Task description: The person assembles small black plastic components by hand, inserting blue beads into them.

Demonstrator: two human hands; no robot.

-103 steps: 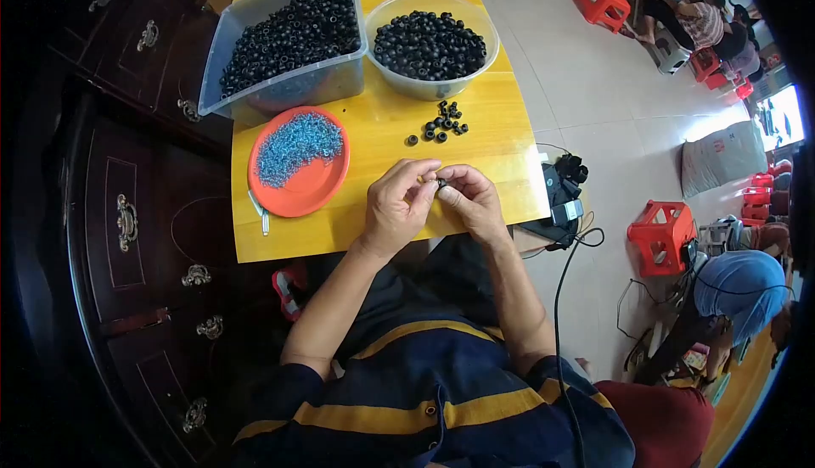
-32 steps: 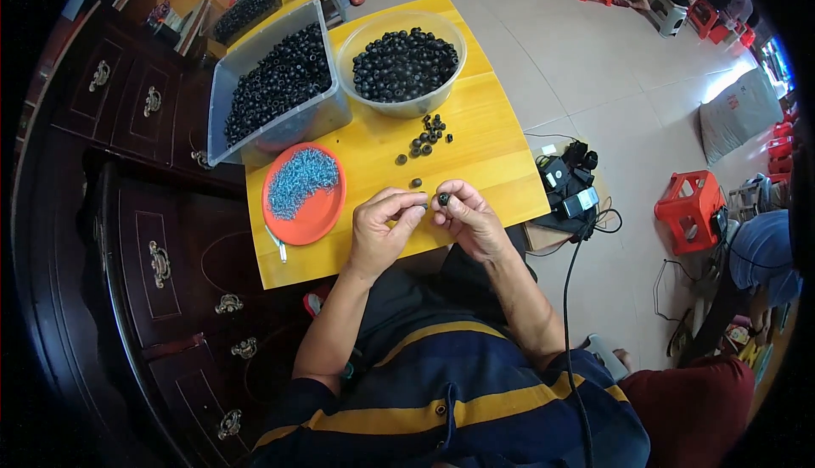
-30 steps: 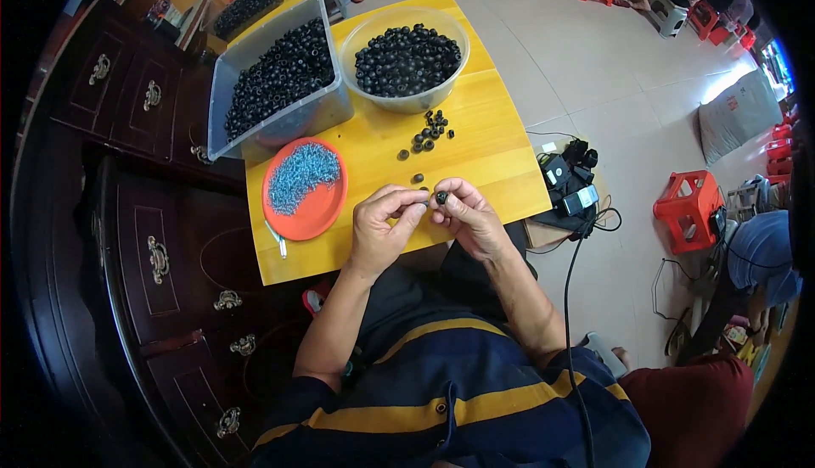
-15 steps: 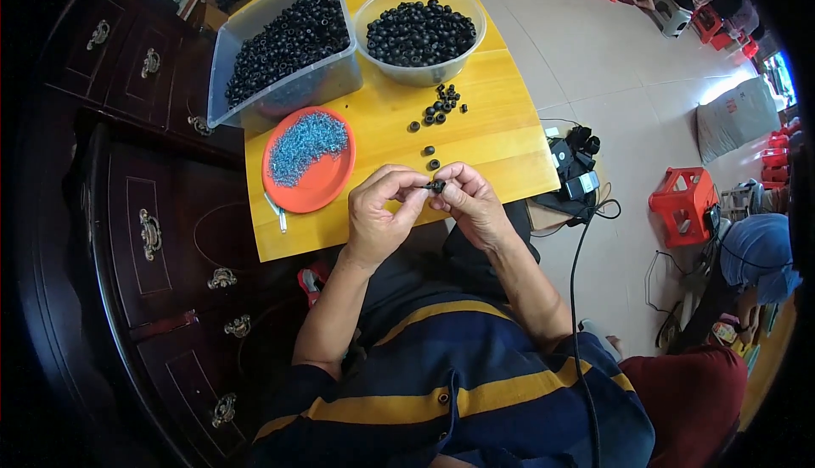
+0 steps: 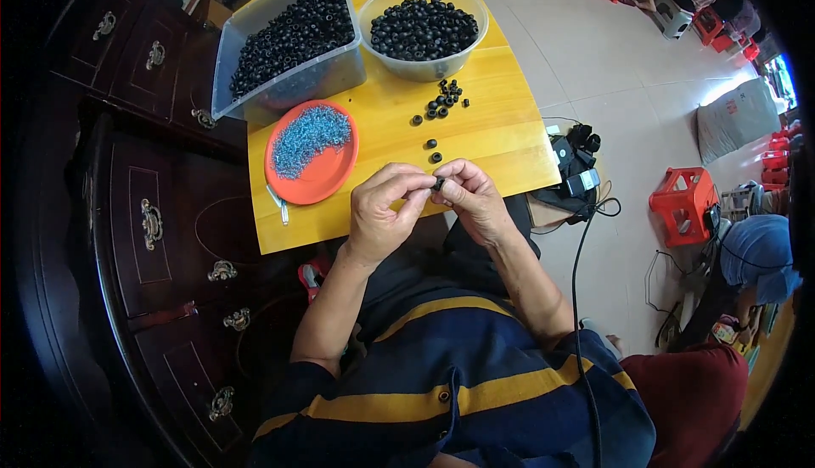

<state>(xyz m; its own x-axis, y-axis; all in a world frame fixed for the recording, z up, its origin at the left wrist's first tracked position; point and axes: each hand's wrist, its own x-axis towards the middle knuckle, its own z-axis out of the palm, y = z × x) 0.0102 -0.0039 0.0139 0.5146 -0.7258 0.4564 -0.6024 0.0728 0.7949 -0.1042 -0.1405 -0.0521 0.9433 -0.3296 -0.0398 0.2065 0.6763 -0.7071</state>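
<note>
At the near edge of the table, my two hands meet fingertip to fingertip around a small round black part (image 5: 438,184). My right hand (image 5: 477,212) pinches this part between thumb and fingers. My left hand (image 5: 380,213) is closed in a pinch against its left side; whatever those fingertips hold is hidden. Just beyond my fingers, a loose black ring (image 5: 436,157) and a black cap (image 5: 431,143) lie on the yellow table (image 5: 497,141). A red plate (image 5: 321,181) heaped with small silvery-blue pieces (image 5: 307,139) lies to the left.
A clear bin (image 5: 310,95) and a round clear tub (image 5: 424,70), both full of black parts, stand at the back. Several loose parts (image 5: 437,112) lie before the tub. Dark drawers (image 5: 153,213) flank the left. A black cable (image 5: 581,298) hangs at right, near a red stool (image 5: 682,207).
My left fingertips have closed in on the black part, and less of it shows between my hands. The table and its contents appear slightly shifted in view.
</note>
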